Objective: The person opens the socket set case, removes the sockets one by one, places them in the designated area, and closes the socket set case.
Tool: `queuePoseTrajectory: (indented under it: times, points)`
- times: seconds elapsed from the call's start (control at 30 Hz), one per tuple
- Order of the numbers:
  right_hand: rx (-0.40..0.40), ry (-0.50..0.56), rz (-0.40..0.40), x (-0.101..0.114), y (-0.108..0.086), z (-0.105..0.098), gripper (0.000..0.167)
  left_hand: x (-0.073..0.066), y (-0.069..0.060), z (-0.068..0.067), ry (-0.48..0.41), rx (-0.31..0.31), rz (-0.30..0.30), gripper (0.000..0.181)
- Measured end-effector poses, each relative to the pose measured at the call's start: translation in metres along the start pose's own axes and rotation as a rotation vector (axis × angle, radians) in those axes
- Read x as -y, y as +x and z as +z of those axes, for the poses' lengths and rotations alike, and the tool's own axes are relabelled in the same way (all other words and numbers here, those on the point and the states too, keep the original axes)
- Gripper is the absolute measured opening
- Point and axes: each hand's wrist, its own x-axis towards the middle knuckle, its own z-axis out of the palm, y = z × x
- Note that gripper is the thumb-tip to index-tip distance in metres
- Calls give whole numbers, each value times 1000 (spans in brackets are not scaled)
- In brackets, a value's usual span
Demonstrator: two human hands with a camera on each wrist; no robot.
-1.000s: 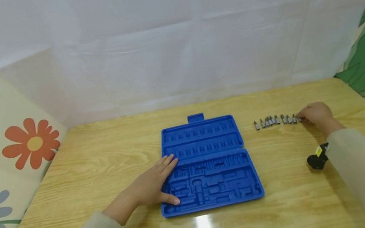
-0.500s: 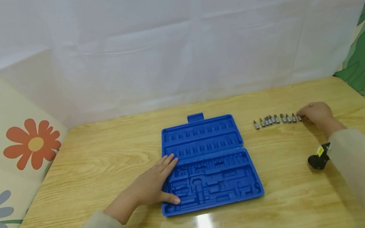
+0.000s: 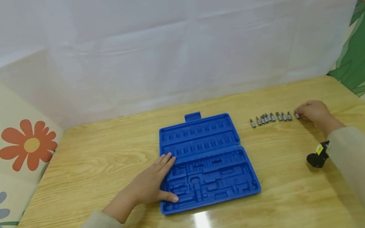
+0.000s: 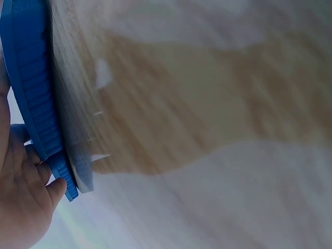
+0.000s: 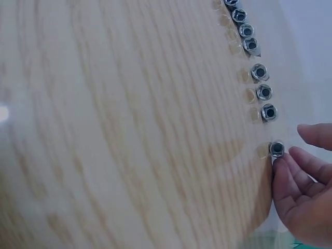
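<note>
An open blue plastic tool case (image 3: 214, 198) lies on the table, its moulded slots facing up. My left hand (image 3: 148, 182) rests on the case's left edge, fingers spread and thumb over the lower half; the left wrist view shows this hand (image 4: 26, 202) beside the case wall (image 4: 31, 78). At the right, my right hand (image 3: 315, 113) pinches the end bit socket (image 3: 297, 115) of a row. In the right wrist view that bit socket (image 5: 277, 149) stands at the fingertips, its square hole facing the camera. Other silver bit sockets (image 3: 267, 117) lie to its left.
The wood-grain table (image 3: 111, 150) has a white cloth (image 3: 127, 59) hanging behind it. Flower-patterned panels (image 3: 30, 143) stand at both sides. Black camera mounts (image 3: 317, 156) sit at the wrists.
The bit socket at my right fingertips now stands farther from its neighbours, to the right. My left hand stays on the case. The whole head view has shifted slightly.
</note>
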Motion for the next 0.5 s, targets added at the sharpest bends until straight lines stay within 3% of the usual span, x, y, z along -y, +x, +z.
queuePoseTrajectory:
  times: [0.4,0.5]
  points:
    - [-6,7,18,-1,-2,1,40,0,0,2,-12,2,-7,105]
    - [-26,-42,-3,1,-4,0,41,0,0,2,-12,4,-10,105]
